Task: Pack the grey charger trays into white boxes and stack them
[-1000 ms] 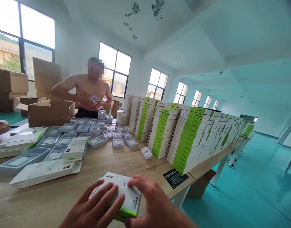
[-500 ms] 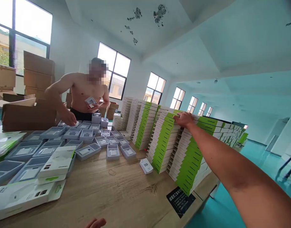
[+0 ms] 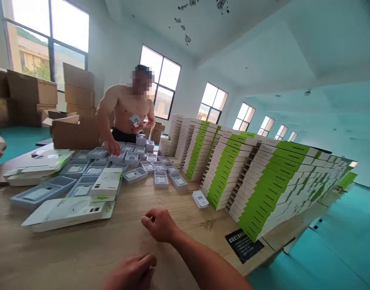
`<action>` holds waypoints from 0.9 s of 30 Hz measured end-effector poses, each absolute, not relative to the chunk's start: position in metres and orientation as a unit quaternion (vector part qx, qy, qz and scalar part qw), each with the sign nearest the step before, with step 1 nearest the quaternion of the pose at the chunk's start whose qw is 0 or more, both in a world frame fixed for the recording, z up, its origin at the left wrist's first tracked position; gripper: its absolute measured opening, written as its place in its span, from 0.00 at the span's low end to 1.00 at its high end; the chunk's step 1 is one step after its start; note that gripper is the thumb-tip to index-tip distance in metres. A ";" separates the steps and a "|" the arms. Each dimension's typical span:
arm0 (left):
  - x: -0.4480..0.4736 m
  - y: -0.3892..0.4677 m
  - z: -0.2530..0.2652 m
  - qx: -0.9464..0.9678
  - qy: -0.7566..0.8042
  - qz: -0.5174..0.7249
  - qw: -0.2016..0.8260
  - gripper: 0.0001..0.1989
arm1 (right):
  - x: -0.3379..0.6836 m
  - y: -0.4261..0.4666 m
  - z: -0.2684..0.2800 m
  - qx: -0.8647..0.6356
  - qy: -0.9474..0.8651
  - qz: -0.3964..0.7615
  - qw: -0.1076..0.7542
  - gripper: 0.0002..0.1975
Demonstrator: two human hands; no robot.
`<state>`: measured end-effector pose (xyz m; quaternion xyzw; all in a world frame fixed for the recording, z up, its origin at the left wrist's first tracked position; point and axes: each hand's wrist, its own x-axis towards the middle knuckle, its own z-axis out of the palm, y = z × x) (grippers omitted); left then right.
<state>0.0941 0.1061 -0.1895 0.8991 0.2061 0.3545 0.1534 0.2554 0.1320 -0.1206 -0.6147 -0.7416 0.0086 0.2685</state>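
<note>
My right hand (image 3: 160, 225) is over the wooden table (image 3: 185, 253), its fingers curled and the thumb bent toward the index finger; I see nothing in it. Lower down, my left hand (image 3: 132, 273) is slightly blurred, with fingers folded in and no object visible. A small pile of white printed cards (image 3: 199, 199) lies to the right, beside tall stacks of white and green boxes (image 3: 263, 197). On the left, a white box with an open flap (image 3: 70, 213) and a smaller white box (image 3: 106, 183) rest near grey plastic trays (image 3: 44, 192).
Across the table a co-worker (image 3: 127, 104) holds a small tray and reaches into more trays (image 3: 132, 157). Flattened white cartons (image 3: 40, 163) and an open cardboard box (image 3: 76, 133) are at the left. A rubber band (image 3: 161, 200) and a black printed sign (image 3: 243, 243) lie on the tabletop.
My right hand has left the top of the box stacks and come back over the table. My left hand has risen further into view. The view has swung left.
</note>
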 end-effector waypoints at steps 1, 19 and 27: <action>0.092 0.100 -0.180 0.916 0.197 0.312 0.155 0.12 | 0.245 0.136 -0.132 -0.626 -0.724 0.028 0.288 0.16; 0.074 0.104 -0.145 0.912 0.358 0.186 0.077 0.07 | 0.259 0.141 -0.162 -0.606 -0.655 0.218 0.395 0.20; 0.004 0.191 -0.123 0.835 0.512 0.174 -0.096 0.27 | 0.256 0.140 -0.161 -0.605 -0.647 0.218 0.409 0.18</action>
